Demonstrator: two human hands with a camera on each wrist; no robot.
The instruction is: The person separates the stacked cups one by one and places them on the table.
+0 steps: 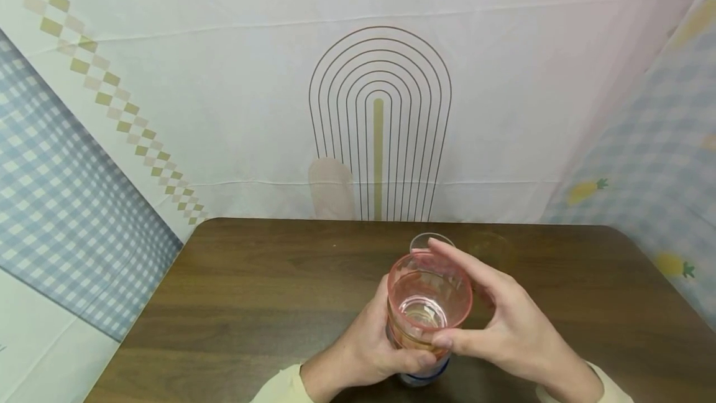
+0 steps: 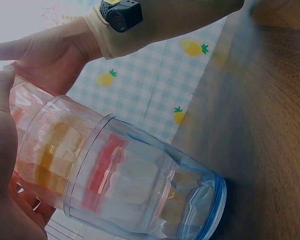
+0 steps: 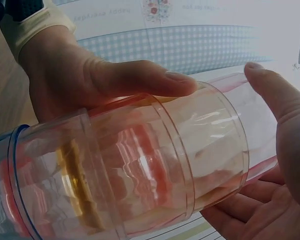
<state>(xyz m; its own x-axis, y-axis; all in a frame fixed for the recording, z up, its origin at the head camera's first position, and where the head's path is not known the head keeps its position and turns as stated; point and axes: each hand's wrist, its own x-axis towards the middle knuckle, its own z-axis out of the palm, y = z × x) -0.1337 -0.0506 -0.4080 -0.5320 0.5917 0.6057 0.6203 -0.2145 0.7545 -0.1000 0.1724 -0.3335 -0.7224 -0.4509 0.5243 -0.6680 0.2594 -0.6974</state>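
A stack of nested clear plastic cups [image 2: 135,180] shows bands of amber, red and blue. At its lower end is a blue-tinted cup [image 1: 425,379], and at its top a pink-rimmed cup [image 1: 429,297] with its mouth facing up. My left hand [image 1: 363,344] grips the stack's side, thumb in front, just below the pink rim. With thumb and fingers spread across the mouth, my right hand [image 1: 517,322] holds the pink-rimmed cup by opposite sides of its rim. In the right wrist view the right thumb [image 3: 277,97] lies along this cup, and the left thumb [image 3: 155,80] lies farther down the stack.
Behind the stack a clear cup [image 1: 432,234] stands on the brown wooden table [image 1: 268,291], partly hidden by the right hand. A faint transparent round shape [image 1: 493,244] shows to its right. Patterned cloth [image 1: 224,111] hangs along the table's back and sides.
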